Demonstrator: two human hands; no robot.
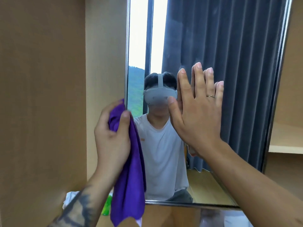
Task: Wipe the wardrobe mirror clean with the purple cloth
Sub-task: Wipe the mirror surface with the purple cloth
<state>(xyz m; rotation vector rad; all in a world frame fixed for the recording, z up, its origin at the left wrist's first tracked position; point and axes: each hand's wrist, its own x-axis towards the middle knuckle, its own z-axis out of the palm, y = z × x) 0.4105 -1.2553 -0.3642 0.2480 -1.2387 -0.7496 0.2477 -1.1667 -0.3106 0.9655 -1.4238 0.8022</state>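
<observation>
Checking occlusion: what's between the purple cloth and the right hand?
In the head view, only mirror glass lies between the purple cloth and the right hand, showing the person's reflection; no object sits in that stretch.

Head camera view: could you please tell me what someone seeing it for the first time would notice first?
Most striking is the right hand, fingers straight, flat against the mirror at centre. Left of it, at the mirror's left edge, the left hand grips a bunched purple cloth that hangs down past the mirror's bottom edge. The mirror reflects a dark grey curtain and a bright window.
</observation>
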